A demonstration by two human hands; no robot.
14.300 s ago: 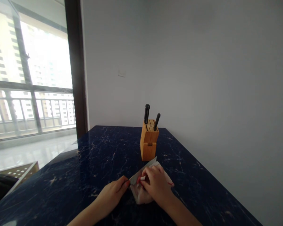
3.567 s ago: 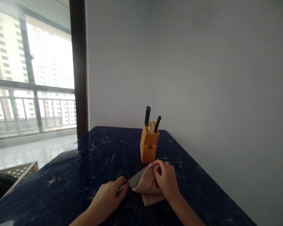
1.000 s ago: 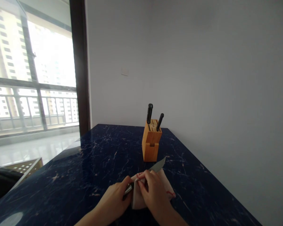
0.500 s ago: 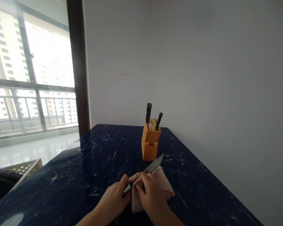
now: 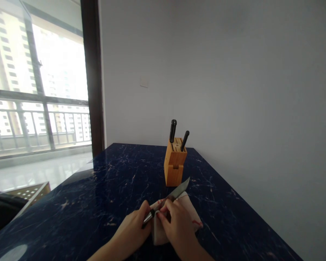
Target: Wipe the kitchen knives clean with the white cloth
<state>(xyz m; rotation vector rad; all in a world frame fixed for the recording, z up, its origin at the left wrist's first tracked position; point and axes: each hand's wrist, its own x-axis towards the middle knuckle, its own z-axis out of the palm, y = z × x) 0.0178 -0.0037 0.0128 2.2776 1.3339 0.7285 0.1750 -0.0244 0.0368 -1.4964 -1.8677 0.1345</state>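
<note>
My left hand (image 5: pixel 133 229) is closed round the handle of a kitchen knife (image 5: pixel 179 190). Its steel blade points away from me to the upper right, toward the knife block. My right hand (image 5: pixel 176 226) pinches a pale cloth with red trim (image 5: pixel 191 214) folded over the blade near the handle. The cloth's loose end lies on the dark blue marble table (image 5: pixel 111 188). A wooden knife block (image 5: pixel 175 165) stands just beyond the blade tip, with two black-handled knives (image 5: pixel 173 131) in its slots.
A grey wall runs along the table's right and far edges. A dark window post (image 5: pixel 92 79) and a bright window with a railing are to the left. A perforated box (image 5: pixel 29 191) sits low beside the table's left edge.
Over the last second both hands stay at the knife's handle end with the cloth round the blade. Seconds earlier my right hand held the cloth farther out along the blade, near its tip.
</note>
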